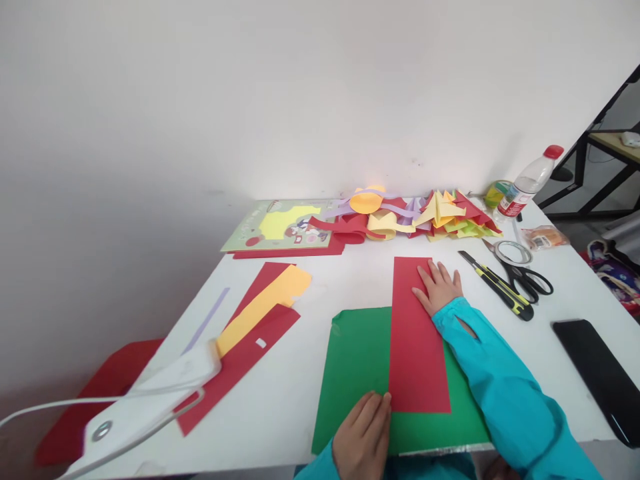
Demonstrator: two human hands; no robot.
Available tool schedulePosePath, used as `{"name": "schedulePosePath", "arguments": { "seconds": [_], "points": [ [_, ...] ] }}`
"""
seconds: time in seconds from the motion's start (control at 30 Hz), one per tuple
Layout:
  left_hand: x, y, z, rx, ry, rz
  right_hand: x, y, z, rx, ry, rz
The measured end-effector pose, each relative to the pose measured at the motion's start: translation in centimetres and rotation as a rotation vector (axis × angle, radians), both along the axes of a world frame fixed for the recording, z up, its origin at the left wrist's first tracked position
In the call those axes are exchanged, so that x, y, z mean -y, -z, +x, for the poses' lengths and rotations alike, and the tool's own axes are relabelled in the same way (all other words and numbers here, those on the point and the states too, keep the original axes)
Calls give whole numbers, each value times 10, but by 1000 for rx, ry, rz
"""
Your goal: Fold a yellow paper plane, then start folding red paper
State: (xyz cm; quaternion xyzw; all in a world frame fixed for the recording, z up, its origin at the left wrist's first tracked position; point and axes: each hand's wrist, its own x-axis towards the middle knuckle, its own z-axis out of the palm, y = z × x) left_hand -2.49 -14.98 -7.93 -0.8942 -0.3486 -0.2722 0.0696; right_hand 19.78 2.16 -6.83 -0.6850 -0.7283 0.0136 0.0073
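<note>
A long red paper (pixel 420 347) lies on a green sheet (pixel 355 363), its upper part reaching past the green onto the white table. My left hand (pixel 364 433) is closed at the lower left corner of the red paper, thumb and fingers pressed together on its edge. Near the far end, my right hand (pixel 440 288) lies flat with fingers spread, its fingertips on the paper's right edge. A yellow-and-black utility knife (pixel 500 287) and black scissors (pixel 525 273) are to the right of that hand.
Red strips (pixel 265 333), an orange piece (pixel 265 307) and a white power strip (pixel 155 393) with cable lie left. Folded paper shapes (pixel 445 213) and a booklet (pixel 240 230) line the wall. Right are a tape roll (pixel 513 253), a bottle (pixel 527 183) and a black phone (pixel 597 373).
</note>
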Motion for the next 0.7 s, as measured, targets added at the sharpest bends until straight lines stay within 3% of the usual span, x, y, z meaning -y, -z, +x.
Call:
{"name": "schedulePosePath", "arguments": {
  "seconds": [0.33,0.7],
  "points": [
    [5,10,-4,36,44,5,-1,0,0,-5,8,-14],
    [-1,6,4,128,57,63,-1,0,0,-12,7,-14]
  ]
}}
